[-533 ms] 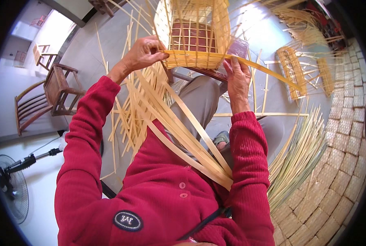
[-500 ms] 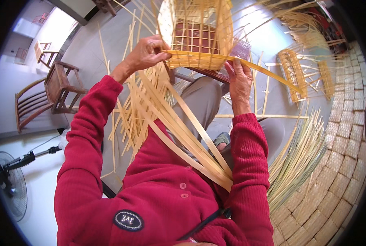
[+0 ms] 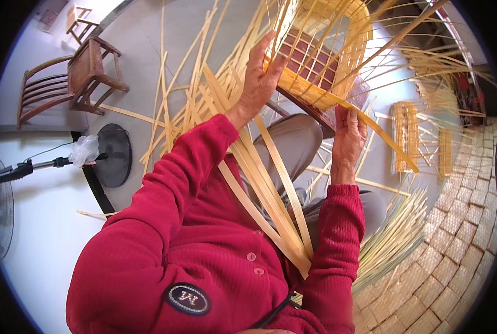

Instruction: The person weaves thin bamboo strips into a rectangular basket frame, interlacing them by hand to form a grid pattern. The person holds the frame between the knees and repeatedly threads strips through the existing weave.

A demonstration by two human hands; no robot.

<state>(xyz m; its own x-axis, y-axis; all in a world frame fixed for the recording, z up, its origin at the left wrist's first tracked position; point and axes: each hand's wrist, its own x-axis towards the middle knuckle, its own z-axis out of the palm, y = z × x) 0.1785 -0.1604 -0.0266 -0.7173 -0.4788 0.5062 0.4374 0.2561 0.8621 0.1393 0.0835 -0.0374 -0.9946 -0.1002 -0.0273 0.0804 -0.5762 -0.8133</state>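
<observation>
A woven bamboo basket (image 3: 309, 89) with an open lattice bottom stands tilted in front of me, several long loose strips sticking out of it. My left hand (image 3: 259, 78) grips the basket's near left corner, thumb on the outer side and fingers wrapped behind. A flat yellow bamboo strip (image 3: 379, 131) runs along the near edge of the basket and out past its right corner. My right hand (image 3: 348, 131) pinches that strip just beyond the corner, between thumb and fingers. Behind the lattice shows a dark red surface (image 3: 309, 55). Flat pale strips (image 3: 265, 183) lie across my lap.
Loose strips (image 3: 176, 106) cover the floor at the left; a bundle of thin strips (image 3: 393, 239) lies at the right. Beyond it are woven pieces (image 3: 406, 136) and a stack of woven goods (image 3: 454, 239). A wooden chair (image 3: 92, 72) and a fan (image 3: 1, 206) stand left.
The basket has turned clockwise and shifted right in view. My left hand moved from the strip's end up to the basket's corner; my right hand stays on the strip, lower and further right.
</observation>
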